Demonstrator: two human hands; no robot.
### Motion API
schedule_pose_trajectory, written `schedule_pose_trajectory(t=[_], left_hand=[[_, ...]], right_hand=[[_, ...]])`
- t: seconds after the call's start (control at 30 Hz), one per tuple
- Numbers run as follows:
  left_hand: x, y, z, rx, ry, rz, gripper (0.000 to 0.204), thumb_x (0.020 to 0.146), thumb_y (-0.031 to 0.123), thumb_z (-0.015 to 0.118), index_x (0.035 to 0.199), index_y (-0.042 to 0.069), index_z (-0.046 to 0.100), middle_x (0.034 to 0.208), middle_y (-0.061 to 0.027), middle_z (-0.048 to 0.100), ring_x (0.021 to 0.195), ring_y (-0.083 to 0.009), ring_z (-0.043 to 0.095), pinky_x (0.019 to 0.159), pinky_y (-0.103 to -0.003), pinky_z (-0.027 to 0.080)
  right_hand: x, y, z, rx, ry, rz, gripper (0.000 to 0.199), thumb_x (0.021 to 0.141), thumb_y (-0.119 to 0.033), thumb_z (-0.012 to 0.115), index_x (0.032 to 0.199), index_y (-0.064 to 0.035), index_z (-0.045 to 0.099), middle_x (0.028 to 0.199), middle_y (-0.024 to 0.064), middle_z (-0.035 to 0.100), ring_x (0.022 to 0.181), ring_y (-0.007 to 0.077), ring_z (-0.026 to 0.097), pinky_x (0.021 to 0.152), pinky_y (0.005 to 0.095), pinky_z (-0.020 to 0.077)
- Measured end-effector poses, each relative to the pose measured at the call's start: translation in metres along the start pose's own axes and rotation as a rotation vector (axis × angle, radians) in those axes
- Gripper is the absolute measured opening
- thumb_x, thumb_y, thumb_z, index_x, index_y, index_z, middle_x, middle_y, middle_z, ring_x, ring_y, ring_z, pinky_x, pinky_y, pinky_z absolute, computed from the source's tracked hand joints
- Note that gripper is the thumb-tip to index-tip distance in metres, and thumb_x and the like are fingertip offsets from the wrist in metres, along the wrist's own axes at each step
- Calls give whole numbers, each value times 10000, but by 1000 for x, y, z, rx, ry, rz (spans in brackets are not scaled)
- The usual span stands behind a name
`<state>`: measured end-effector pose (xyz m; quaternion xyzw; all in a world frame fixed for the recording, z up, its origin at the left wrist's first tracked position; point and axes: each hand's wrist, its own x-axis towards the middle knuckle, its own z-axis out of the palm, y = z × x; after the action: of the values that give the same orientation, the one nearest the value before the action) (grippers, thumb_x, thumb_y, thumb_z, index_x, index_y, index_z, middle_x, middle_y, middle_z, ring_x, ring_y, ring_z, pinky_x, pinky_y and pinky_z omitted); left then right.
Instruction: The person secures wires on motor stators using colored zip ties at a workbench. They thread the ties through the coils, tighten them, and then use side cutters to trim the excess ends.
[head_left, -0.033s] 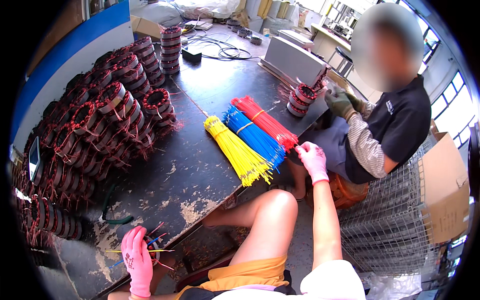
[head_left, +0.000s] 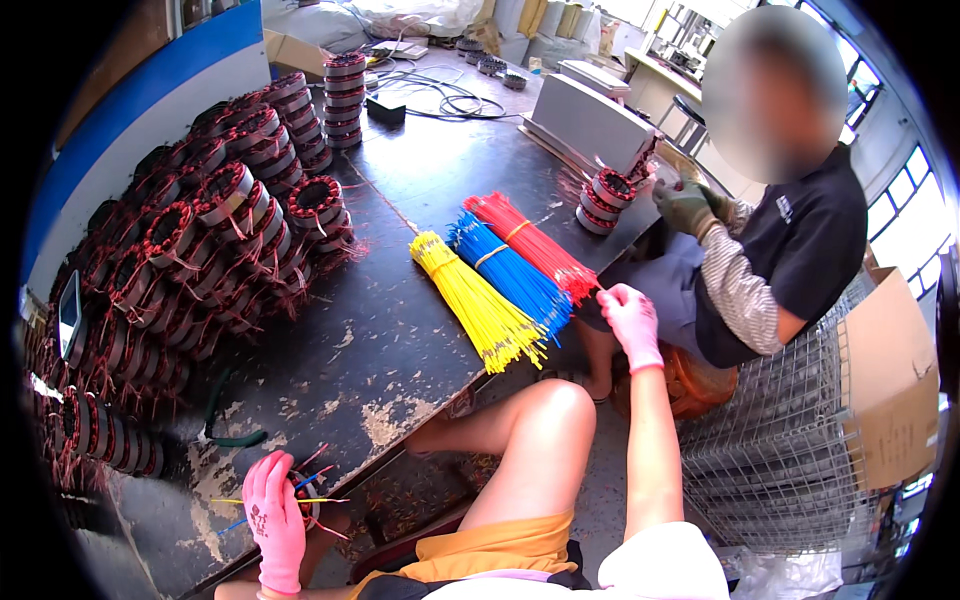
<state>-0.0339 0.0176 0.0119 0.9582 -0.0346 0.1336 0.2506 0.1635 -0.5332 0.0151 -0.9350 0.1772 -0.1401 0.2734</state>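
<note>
My left hand (head_left: 272, 520), in a pink glove, is closed round a small wound stator (head_left: 303, 492) at the table's near edge. Yellow, blue and red wire ends stick out of it on both sides. Over at the right, my right hand (head_left: 632, 322), also gloved in pink, pinches at the near end of a bundle of red wires (head_left: 530, 245); a thin wire end seems to be between its fingertips. Beside that bundle lie a blue wire bundle (head_left: 508, 275) and a yellow wire bundle (head_left: 475, 300), each tied with a band.
Stacked stators (head_left: 215, 215) fill the left of the dark table (head_left: 370, 320). Green-handled pliers (head_left: 240, 438) lie near them. Across the corner sits a gloved co-worker (head_left: 780, 240) by a short stator stack (head_left: 605, 202). A wire-mesh cage (head_left: 760, 460) and cardboard box (head_left: 890, 370) stand at right.
My right hand has shifted slightly to the right, away from the red bundle's end. My left hand keeps its hold on the stator.
</note>
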Motion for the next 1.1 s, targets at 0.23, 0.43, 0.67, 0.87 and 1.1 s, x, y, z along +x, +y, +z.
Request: schedule_pose_trajectory(t=[0.23,0.43,0.67,0.87,1.1], left_hand=[[10,30,-30,219,191,179,397,962,71,602,1355,30,563,1437,-144,571,1378,-388,483,1157,-559,355],[54,111,-74,463,342,716,375,784,154,802,1151,147,723,1126,-75,678,1123,-276,660,1029,-573,511],[18,42,-62,99,385,160,399,761,-119,710,1126,40,732,994,-101,635,896,-299,674,769,-376,569],[2,13,-6,-146,300,-100,431,848,-134,629,1232,50,694,1109,-113,572,874,-243,684,772,-331,564],[5,8,8,-130,325,-170,369,910,-12,674,1268,80,663,1066,-121,615,906,-308,685,753,-389,559]], right_hand=[[-108,-113,-67,575,73,-207,128,949,-132,674,883,-37,731,757,44,692,671,115,642,626,297,506],[-203,-250,-18,649,-361,-1087,155,806,-92,815,937,-77,734,779,85,673,704,288,663,640,369,514],[-204,-238,110,397,-873,-836,262,998,-220,591,1102,-22,729,888,116,728,798,225,699,741,344,545],[-225,-275,140,458,-1329,-376,401,1004,-362,618,1182,-16,715,842,106,722,740,133,625,716,325,518],[-224,-279,149,571,-1346,-269,296,952,-217,671,1158,-12,725,854,62,705,739,113,613,713,295,533]])
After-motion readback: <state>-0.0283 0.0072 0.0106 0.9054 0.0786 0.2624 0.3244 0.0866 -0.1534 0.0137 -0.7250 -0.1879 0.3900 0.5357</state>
